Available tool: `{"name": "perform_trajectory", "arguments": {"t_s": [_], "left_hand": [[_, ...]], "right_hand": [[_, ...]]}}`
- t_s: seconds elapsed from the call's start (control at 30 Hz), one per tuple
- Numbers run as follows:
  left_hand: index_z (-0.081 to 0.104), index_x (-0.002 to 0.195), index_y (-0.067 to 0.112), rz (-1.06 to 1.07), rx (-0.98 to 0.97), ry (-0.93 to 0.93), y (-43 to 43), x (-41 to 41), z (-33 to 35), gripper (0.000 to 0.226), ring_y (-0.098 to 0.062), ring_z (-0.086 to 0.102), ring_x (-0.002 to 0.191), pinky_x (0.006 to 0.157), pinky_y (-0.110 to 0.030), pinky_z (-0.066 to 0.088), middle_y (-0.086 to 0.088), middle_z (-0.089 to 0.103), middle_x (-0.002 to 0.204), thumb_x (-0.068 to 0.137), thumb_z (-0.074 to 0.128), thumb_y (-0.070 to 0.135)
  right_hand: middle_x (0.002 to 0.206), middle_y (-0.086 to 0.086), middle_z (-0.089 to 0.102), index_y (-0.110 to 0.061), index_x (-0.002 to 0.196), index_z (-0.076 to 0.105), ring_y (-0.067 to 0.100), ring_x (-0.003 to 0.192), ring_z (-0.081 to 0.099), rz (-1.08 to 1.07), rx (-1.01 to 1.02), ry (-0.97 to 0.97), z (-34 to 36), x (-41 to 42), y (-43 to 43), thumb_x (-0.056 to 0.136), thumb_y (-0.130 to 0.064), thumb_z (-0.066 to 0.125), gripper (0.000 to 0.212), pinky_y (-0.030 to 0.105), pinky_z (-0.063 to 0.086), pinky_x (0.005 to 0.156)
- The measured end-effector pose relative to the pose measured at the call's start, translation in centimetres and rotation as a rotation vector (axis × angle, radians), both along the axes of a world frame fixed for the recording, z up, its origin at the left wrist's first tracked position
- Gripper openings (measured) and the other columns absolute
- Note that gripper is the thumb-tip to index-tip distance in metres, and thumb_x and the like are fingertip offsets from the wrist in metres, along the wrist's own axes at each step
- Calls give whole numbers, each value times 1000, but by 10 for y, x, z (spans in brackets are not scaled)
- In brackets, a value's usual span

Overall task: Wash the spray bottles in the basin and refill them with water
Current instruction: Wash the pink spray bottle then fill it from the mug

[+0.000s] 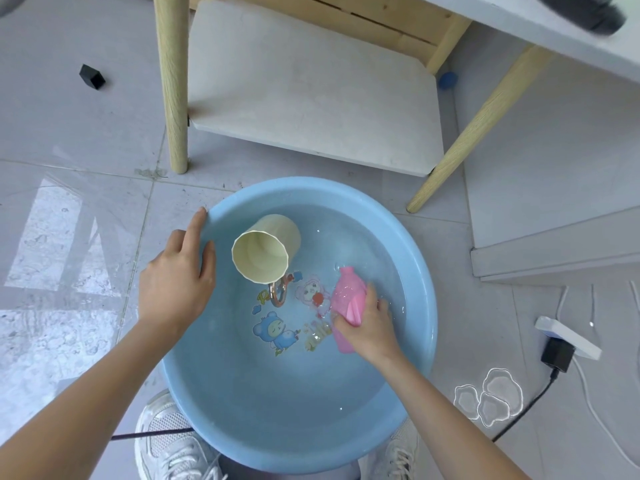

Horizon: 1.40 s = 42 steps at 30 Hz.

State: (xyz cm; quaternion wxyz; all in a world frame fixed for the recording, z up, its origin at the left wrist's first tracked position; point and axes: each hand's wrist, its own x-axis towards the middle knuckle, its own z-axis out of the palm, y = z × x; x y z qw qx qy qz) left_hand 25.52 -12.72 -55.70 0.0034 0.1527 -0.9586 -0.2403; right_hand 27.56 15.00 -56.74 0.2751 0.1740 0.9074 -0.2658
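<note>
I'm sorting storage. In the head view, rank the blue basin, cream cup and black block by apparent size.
1. Blue basin, largest by far.
2. Cream cup.
3. Black block, smallest, though it lies farther from the camera, which shrinks it.

Light is bright and even overall. A hard sunlit patch on the floor tiles [52,258] at left glares and washes out their surface. Small glints dot the water [263,375] in the basin [311,190]. Shadow beneath the stool [311,84] is soft and faint. Wide-angle bowing bends the stool legs and tile joints toward the edges. A dark object [588,12] at top right is blurred, while the centre is sharp.
</note>
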Motion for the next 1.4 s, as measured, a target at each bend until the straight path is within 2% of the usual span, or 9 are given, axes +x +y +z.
{"name": "perform_trajectory", "arguments": {"t_s": [0.13, 0.37, 0.53, 0.7, 0.77, 0.97, 1.27, 1.4], "left_hand": [[34, 145, 21, -4, -2, 3, 0, 0, 0, 47, -43, 55, 63, 55, -41, 39, -16, 56, 103, 99, 42, 25], [34, 146, 21, -5, 1, 4, 0, 0, 0, 48, -44, 55, 64, 57, -44, 41, -17, 56, 104, 98, 43, 25], [33, 146, 22, -4, -2, 1, 0, -1, 0, 48, -43, 55, 64, 56, -43, 41, -16, 55, 104, 98, 42, 26], [34, 145, 21, -7, 7, 5, 0, 0, 0, 48, -42, 55, 62, 55, -42, 42, -15, 55, 100, 98, 42, 27], [34, 145, 21, -9, 8, 6, -1, 0, 0, 49, -41, 55, 62, 54, -42, 42, -15, 55, 100, 98, 42, 26], [33, 146, 20, -13, 10, 2, -1, 0, -1, 48, -41, 55, 63, 54, -41, 41, -14, 55, 101, 99, 43, 26], [35, 145, 19, -14, 15, 15, -1, 0, -2, 48, -41, 55, 63, 54, -39, 38, -14, 55, 99, 98, 44, 24], [34, 145, 20, -13, 15, 12, -1, -1, -2, 48, -41, 54, 62, 54, -39, 38, -14, 55, 99, 98, 44, 24]], "right_hand": [[133, 11, 34, -22, 150, 8, 30, 126, 36, -10, -4, -4, -1, -1, 0, 81, -49, 66, 93, 41, 36, 104], [133, 10, 33, -22, 150, 8, 29, 126, 36, -4, -13, 3, -1, 0, 1, 82, -47, 66, 94, 38, 37, 104], [137, 6, 30, -25, 151, 4, 28, 128, 36, -30, -39, -8, 2, -2, 2, 80, -53, 66, 98, 43, 39, 104], [139, 4, 32, -25, 149, 14, 23, 128, 38, -77, -133, 19, 10, -6, 5, 75, -49, 74, 98, 37, 39, 104], [139, 3, 35, -25, 147, 19, 21, 125, 41, -98, -161, 31, 11, -8, 7, 74, -46, 76, 96, 32, 40, 99], [138, 0, 39, -25, 147, 22, 19, 116, 47, -108, -152, 46, 15, -13, 7, 75, -47, 75, 92, 29, 42, 88], [137, 3, 41, -23, 145, 25, 24, 120, 47, -78, -105, 23, 13, -16, 3, 71, -54, 75, 95, 37, 44, 97], [135, 3, 40, -20, 143, 26, 24, 120, 47, -48, -92, 8, 8, -16, 1, 71, -52, 76, 93, 35, 44, 95]]}}
